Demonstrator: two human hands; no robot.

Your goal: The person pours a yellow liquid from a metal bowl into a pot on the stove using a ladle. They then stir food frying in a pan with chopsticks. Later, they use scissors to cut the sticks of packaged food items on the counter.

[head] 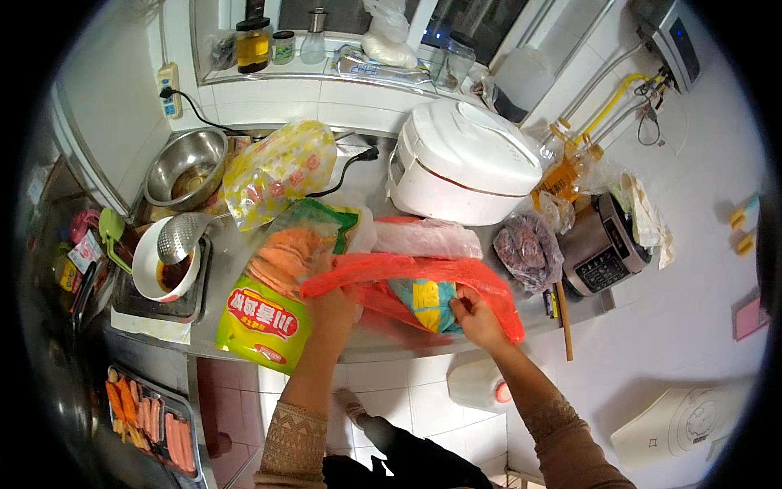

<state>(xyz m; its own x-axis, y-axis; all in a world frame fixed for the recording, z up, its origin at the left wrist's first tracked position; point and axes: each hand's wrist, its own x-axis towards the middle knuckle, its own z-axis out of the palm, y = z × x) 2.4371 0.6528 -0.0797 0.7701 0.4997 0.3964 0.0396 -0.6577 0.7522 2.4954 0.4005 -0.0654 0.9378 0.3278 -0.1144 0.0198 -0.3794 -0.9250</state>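
Note:
My left hand (333,302) grips the left edge of a red plastic bag (489,275) over the counter. The fingers of my right hand (479,318) pinch the side of a blue and yellow packet (427,299) inside the bag's open mouth. Left of my left hand lies a green and yellow food package (256,318) with a clear upper part that shows orange, rounded pieces. A wrapped pale pink block (427,238) rests just behind the red bag.
Behind stands a white rice cooker (464,165). To the left are a steel bowl (186,168), a white bowl (140,275) of dark sauce with a skimmer (183,235), and a sausage tray (153,422). On the right are a bagged dark item (528,250) and an electric cooker (605,244).

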